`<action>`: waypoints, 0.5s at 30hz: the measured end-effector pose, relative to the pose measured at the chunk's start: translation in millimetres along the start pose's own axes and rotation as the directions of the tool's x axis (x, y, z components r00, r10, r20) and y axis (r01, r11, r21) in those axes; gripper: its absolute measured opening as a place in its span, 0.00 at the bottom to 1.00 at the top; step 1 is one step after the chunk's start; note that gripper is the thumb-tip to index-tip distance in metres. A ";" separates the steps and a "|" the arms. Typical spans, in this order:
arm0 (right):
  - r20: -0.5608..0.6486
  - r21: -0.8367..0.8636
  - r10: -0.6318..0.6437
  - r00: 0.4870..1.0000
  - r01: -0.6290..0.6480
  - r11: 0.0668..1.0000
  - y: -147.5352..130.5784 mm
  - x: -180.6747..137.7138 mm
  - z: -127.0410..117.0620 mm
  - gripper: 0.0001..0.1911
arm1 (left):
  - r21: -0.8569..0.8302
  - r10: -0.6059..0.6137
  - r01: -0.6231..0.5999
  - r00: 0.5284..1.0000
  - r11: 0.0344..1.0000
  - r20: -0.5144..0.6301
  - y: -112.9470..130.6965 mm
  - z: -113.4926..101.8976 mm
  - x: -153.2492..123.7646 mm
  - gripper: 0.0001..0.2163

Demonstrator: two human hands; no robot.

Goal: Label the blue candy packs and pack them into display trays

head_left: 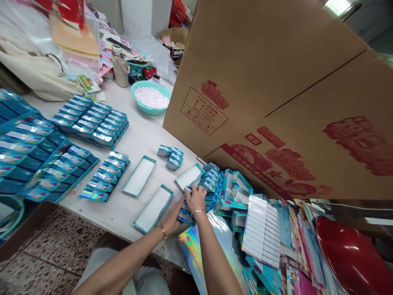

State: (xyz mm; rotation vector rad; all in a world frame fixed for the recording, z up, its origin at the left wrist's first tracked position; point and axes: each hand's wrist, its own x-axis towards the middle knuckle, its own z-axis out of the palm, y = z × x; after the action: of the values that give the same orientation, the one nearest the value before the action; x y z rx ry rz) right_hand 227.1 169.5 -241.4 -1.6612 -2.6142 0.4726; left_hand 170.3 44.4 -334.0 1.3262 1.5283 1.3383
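Blue boxes (185, 216) sit under your hands at the table's (144, 137) near edge, beside a tray (153, 208). Your right hand (197, 198) covers them, fingers bent and slightly spread; your left hand (173, 215) touches their side, fingers partly hidden. Whether either grips cannot be told.

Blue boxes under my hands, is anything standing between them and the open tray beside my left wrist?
Only your left hand: it is at the left side of the blue boxes, between them and the open tray. No other object shows in that gap; your right hand is over the boxes.
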 end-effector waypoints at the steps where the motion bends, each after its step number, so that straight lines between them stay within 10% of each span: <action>1: -0.010 0.024 -0.035 0.999 0.035 0.999 -11.4 -5.6 -1.5 0.22 | 0.014 -0.003 0.003 1.000 1.000 -0.009 5.4 -13.5 -8.1 0.38; 9: 0.129 0.100 -0.059 0.990 0.046 0.994 -92.7 -42.4 39.3 0.22 | 0.077 -0.106 0.096 0.986 0.992 0.127 -10.7 -122.7 -76.2 0.41; 15: 0.217 0.102 0.048 0.975 -0.071 0.992 -111.4 -41.7 72.2 0.23 | 0.086 -0.215 0.203 0.960 0.975 0.180 -27.4 -155.0 -82.3 0.41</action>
State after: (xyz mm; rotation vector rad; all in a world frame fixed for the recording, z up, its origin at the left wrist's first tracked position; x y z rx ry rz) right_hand 134.9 71.0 -275.4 -1.7485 -2.6300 0.8253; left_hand 36.6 -72.5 -336.0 1.2543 1.5450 1.0082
